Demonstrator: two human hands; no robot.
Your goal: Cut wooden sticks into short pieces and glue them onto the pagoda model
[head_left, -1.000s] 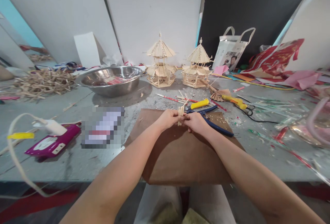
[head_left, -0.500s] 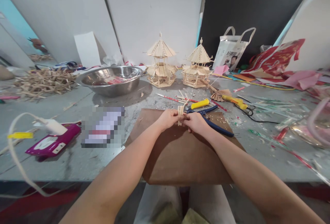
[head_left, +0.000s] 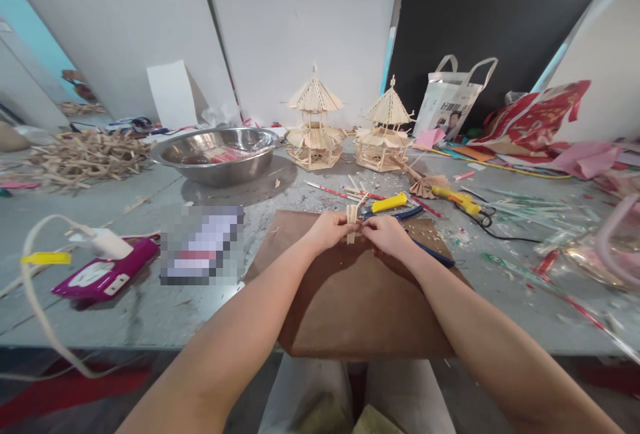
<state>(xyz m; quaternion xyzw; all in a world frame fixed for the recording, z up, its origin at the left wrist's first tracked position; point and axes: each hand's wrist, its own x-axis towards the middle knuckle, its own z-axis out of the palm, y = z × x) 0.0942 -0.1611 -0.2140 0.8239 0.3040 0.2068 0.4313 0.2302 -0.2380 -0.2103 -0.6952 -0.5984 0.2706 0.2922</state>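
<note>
My left hand (head_left: 331, 230) is closed, thumb and fingers pinching a small flat bundle of pale wooden sticks (head_left: 352, 215) held upright above a brown board (head_left: 350, 314). Just to its right, my right hand (head_left: 387, 235) has its fingertips pressed together close to the bundle. Whatever may be between those fingertips is too small to make out. Blue-handled pliers (head_left: 433, 253) lie partly hidden behind the right hand. Beside them rests a yellow-handled tool (head_left: 389, 203). A few loose pale sticks lean out just behind the bundle.
Two stick-built pagoda models (head_left: 315, 147) (head_left: 383, 154) stand at the back. To the left are a steel basin (head_left: 215, 171), a stick pile (head_left: 90, 157), a blurred phone (head_left: 203, 247) and a purple power bank (head_left: 105, 274) with a cable. A yellow glue gun (head_left: 455, 199) and plastic scraps lie right.
My right hand has drawn slightly right, leaving a small gap between its fingertips and the stick bundle. My left hand keeps its hold. The view has shifted a little.
</note>
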